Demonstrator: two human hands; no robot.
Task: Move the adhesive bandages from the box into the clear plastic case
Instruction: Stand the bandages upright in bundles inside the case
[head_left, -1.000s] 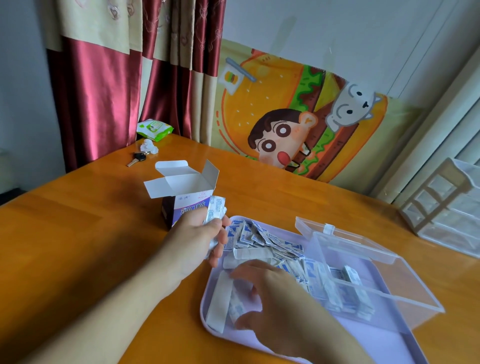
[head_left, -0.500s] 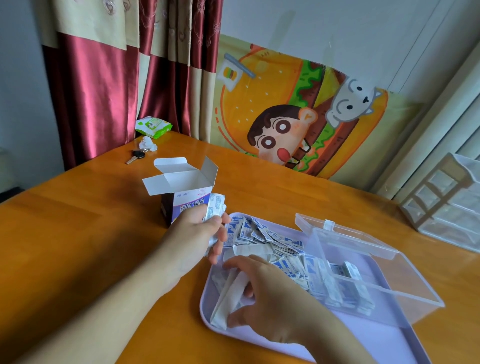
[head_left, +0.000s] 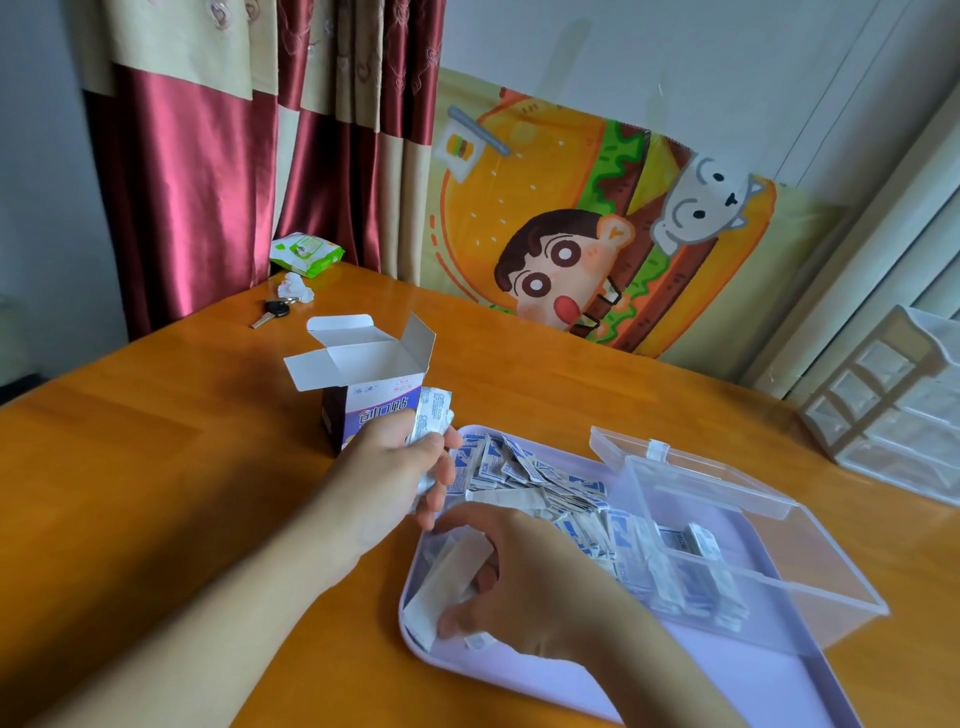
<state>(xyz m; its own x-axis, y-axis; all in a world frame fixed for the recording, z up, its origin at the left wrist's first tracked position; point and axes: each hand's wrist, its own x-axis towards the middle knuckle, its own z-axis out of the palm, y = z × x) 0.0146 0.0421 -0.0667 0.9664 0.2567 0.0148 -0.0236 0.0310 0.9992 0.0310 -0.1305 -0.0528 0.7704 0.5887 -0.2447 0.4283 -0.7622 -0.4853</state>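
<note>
A purple and white bandage box stands open on the wooden table. My left hand holds a small stack of wrapped bandages upright just right of the box. A loose heap of bandages lies on a lilac tray. My right hand grips a few long white bandages at the tray's near left corner. The clear plastic case sits open on the tray's right side with several bandages inside.
A key, a crumpled tissue and a green wipes pack lie at the table's far left. A white drawer organiser stands at the right edge. A cartoon cushion leans against the wall behind.
My right hand has closed round the long white bandages and tilted them up off the tray. My left hand keeps its stack almost still.
</note>
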